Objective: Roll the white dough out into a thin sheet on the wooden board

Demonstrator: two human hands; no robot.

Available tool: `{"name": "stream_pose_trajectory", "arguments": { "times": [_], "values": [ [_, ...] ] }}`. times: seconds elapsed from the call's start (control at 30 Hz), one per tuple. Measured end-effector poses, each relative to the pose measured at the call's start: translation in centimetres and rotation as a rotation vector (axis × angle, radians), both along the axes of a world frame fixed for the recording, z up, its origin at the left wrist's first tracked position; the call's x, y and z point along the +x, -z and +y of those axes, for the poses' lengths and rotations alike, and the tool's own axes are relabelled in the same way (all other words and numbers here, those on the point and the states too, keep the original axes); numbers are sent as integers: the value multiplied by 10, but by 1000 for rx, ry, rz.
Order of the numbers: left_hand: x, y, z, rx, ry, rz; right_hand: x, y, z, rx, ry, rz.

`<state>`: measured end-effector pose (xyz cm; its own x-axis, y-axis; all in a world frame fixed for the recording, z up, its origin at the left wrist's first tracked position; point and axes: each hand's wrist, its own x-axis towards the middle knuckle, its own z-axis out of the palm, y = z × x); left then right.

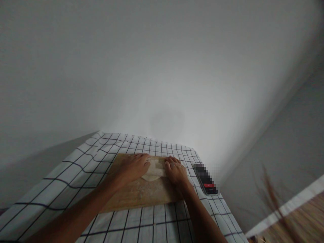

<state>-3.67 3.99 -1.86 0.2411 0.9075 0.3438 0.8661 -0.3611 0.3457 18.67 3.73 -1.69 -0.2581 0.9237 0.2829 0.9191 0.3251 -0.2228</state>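
A wooden board (149,195), dusted with flour, lies on the table. On it is a thin, pale sheet of dough (149,178), its rounded near edge showing between my hands. Across the dough runs a pale wooden rolling pin (157,172), only its middle visible. My left hand (136,166) is closed over its left part, fingers pointing away from me. The right part is under my right hand (176,170), fingers bent over it. Both palms face down and hide the pin's ends.
A checked white cloth (141,222) covers the table. Right of the board lies a phone (206,180), its screen partly blurred out. The table's far edge meets a pale wall (167,84). Blurred brown strands (270,192) show at the lower right.
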Motion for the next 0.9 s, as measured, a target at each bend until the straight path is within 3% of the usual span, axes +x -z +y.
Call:
{"name": "stream_pose_trajectory", "arguments": {
  "times": [0.43,0.63,0.9],
  "values": [
    [4,2,-10,62,-54,73,-5,5,-35,45,53,-37],
    [3,3,-7,27,-86,34,-3,-3,-15,19,2,-64],
    [0,-9,-8,-14,-110,-29,-3,-11,24,-58,-82,-203]
  ]
}}
